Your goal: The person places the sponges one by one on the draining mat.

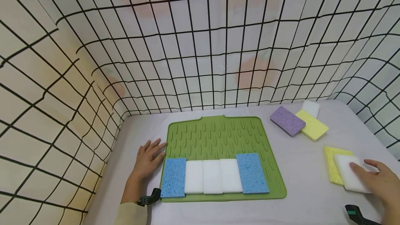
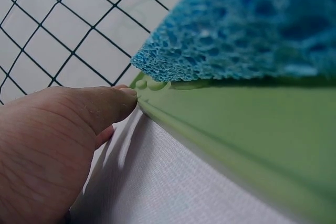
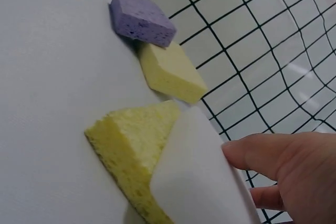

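Observation:
My right hand [image 1: 379,180] is at the right of the table, pinching the edge of a white sponge [image 3: 197,174], with the thumb on its face and a fingertip at its side. That sponge overlaps a yellow sponge [image 3: 131,129] beneath it. My left hand [image 1: 150,159] rests by the left edge of a green ridged mat [image 1: 215,141], fingers loosely spread and fingertips right at the rim. Along the mat's near side lies a row: a blue sponge [image 1: 173,177], three white sponges [image 1: 212,177] side by side, and another blue sponge [image 1: 252,173].
At the back right, a purple sponge [image 1: 287,121] leans over a pale yellow sponge [image 1: 312,125], which overlaps another white sponge [image 1: 310,108]. Black wire mesh [image 1: 212,58] walls the table at the back and both sides. A pale cloth [image 1: 300,204] covers the table.

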{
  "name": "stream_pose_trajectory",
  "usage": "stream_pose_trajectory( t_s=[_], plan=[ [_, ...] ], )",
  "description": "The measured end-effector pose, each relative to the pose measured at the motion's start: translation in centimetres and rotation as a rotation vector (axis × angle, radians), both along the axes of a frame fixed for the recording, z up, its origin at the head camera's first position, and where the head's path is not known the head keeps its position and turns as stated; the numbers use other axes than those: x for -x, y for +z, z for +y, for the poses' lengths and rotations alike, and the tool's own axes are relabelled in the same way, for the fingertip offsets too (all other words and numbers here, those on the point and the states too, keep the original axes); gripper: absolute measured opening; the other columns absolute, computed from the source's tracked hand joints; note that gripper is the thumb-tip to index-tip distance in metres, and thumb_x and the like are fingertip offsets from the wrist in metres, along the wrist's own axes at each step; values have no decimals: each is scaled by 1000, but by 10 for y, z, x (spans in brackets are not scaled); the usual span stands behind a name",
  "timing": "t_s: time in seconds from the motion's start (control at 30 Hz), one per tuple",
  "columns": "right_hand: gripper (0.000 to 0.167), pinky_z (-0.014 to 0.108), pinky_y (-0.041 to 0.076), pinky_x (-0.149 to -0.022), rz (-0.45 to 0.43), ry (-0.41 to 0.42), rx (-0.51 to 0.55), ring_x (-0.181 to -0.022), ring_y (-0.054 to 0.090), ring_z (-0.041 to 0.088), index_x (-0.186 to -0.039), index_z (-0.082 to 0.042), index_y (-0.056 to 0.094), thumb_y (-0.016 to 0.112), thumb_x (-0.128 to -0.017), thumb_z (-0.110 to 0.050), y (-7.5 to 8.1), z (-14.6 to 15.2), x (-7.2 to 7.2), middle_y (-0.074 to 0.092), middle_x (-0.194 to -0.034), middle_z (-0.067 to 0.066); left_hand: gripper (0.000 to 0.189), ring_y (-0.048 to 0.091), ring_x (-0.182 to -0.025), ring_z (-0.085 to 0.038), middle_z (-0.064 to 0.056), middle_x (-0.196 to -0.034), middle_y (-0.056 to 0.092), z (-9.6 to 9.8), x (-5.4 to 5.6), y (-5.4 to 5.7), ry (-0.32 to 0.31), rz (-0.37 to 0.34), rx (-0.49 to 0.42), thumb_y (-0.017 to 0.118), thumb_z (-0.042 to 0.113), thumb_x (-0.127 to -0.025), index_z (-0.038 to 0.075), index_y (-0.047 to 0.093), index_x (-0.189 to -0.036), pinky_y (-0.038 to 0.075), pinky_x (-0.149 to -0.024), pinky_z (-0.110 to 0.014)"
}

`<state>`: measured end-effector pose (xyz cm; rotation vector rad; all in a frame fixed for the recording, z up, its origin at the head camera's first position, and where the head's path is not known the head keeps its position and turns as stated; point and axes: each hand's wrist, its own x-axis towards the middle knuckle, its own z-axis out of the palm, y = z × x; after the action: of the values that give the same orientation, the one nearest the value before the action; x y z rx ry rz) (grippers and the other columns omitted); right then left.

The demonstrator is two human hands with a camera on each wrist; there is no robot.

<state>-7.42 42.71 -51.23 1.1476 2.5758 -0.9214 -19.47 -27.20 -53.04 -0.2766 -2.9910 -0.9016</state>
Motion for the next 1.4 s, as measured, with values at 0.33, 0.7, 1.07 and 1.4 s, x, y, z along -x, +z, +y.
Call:
stream_pose_trajectory(
  t_s=[0.33,0.7,1.07,1.4],
  plan=[
    [90,45,45,-73,61,174,-32,-105,52,46,-152,6,33,49,-98,-65,1,-28,17,50,-125,38,45,20,-156,-45,-12,-162,42,-1,0,-1,2,22,3,61,31,-102,21,59,-146,2,-125,-69],
    [79,27,42,-63,251,267,-43,-100,60,36,-150,1,42,52,-100,-58,12,-71,27,60,-123,30,45,17,-157,-43,-10,-165,39,0,3,-1,-3,-13,15,60,30,-103,23,57,-147,0,-126,-66],
    [75,17,41,-54,327,223,-88,-93,56,22,-152,-4,43,57,-99,-55,24,-95,26,59,-123,23,46,15,-158,-42,-9,-165,38,1,4,-1,-1,-32,18,60,31,-103,24,56,-148,-1,-126,-65],
    [72,23,46,-62,318,504,14,-85,59,14,-149,-5,46,59,-99,-56,29,-140,29,65,-112,14,45,15,-158,-41,-9,-165,38,0,2,1,-2,-38,6,60,30,-103,24,56,-148,-1,-126,-65]
  ],
)
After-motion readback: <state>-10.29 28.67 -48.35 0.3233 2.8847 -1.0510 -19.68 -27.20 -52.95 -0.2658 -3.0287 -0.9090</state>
